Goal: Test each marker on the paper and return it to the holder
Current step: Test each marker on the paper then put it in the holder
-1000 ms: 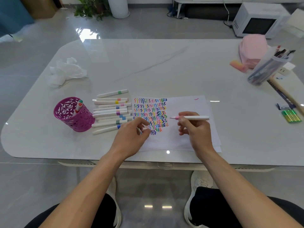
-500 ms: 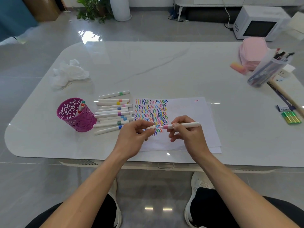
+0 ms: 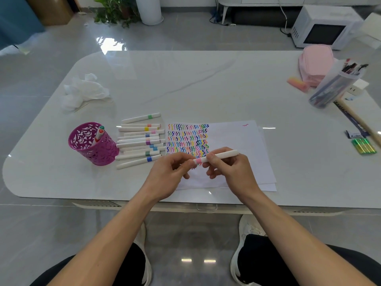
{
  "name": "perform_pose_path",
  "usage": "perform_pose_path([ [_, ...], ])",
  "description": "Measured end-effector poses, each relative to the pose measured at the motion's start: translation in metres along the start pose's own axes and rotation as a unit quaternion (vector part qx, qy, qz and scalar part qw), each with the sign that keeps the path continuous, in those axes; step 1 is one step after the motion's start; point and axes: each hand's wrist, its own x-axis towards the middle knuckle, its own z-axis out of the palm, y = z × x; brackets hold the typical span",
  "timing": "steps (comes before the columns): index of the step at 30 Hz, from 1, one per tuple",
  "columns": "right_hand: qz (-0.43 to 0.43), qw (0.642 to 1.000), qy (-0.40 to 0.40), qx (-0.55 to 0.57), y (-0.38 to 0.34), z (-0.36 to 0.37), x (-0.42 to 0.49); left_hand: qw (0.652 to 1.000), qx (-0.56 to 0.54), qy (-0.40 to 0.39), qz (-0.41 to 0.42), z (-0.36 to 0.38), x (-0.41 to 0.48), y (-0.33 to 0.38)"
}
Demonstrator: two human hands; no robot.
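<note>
A white pink-banded marker [image 3: 218,156] lies nearly level over the near part of the paper [image 3: 233,141], gripped by the right hand [image 3: 231,172] and pinched at its left end by the left hand [image 3: 169,174]. The sheet's left part is covered in rows of coloured squiggles. About a dozen capped white markers [image 3: 140,141] lie side by side between the paper and the upright magenta openwork holder [image 3: 92,145], which holds one red-capped marker [image 3: 99,134].

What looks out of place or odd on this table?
A crumpled tissue lies far left on the table. One pink squiggle sits alone near the paper's far right corner, apart from the block of marks. Nothing looks spilled.
</note>
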Motion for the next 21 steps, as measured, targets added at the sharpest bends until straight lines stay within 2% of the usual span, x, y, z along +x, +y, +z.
perform_pose_path([
  [11, 0.023, 0.995, -0.035, 0.092, -0.0037, -0.0032, 0.0026, 0.996, -0.088, 0.014, 0.0, 0.0032, -0.0021, 0.0034],
  [21, 0.031, 0.991, -0.051, 0.119, -0.0043, -0.002, 0.0005, 0.995, -0.087, 0.039, 0.006, 0.005, -0.0061, 0.0094],
])
